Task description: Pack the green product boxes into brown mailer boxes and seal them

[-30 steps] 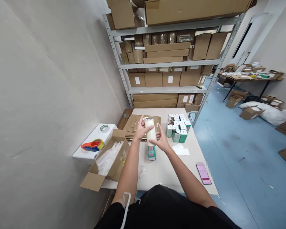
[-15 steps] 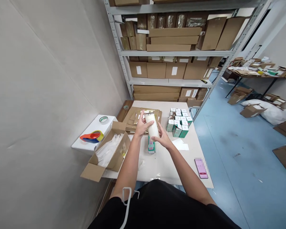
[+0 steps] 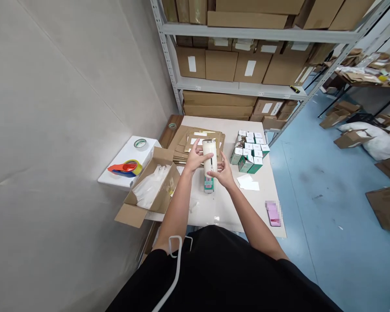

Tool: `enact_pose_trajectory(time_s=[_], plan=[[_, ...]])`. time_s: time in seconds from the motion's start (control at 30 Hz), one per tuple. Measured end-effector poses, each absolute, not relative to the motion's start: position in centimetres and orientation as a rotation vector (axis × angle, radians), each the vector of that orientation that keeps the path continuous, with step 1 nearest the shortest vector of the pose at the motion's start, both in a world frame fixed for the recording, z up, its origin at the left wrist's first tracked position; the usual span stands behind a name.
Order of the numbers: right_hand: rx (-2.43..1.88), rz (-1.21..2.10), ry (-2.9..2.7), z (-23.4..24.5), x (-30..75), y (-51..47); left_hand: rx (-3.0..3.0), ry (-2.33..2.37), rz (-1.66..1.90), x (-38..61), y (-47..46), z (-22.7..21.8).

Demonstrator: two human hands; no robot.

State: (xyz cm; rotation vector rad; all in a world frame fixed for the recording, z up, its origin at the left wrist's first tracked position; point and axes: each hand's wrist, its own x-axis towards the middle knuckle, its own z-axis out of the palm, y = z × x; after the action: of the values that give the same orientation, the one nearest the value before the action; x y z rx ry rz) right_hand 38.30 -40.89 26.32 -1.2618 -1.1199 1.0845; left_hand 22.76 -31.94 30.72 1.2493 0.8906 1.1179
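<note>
Between my two hands is a cream-white tumbler (image 3: 209, 157) with a silvery rim at its top and dark lettering down its side. It is held nearly upright above the table. My left hand (image 3: 194, 158) grips it from the left, thumb across its front. Lower down on the right, my right hand (image 3: 225, 174) is closed on it near the base. Just below the tumbler, a green and pink box (image 3: 209, 185) lies on the table, partly hidden by it. Behind are stacked flat cardboard pieces (image 3: 195, 135).
Several green-and-white boxes (image 3: 251, 151) stand grouped at right, near white paper slips (image 3: 248, 182) and a pink-screened phone (image 3: 274, 214). On the left are an open carton (image 3: 162, 190) of white plastic bags and a tape dispenser (image 3: 126, 168). A loaded metal shelf (image 3: 211, 85) rises behind.
The tumbler has turned in my hands, so dark lettering now shows, and it stands more upright. My view has tilted downward.
</note>
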Motion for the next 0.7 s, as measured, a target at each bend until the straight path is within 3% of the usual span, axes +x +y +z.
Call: enact_pose_trajectory(time_s=[0.37,0.7], plan=[[-1.312,0.8,-1.479,30.1,41.3,-37.3,1.303,0.877,0.997,23.5,-31.0,25.9],[-1.588,0.847,-1.332,20.2,42.2,-35.8,1.293,0.818,0.667,22.4,-30.2,16.0]])
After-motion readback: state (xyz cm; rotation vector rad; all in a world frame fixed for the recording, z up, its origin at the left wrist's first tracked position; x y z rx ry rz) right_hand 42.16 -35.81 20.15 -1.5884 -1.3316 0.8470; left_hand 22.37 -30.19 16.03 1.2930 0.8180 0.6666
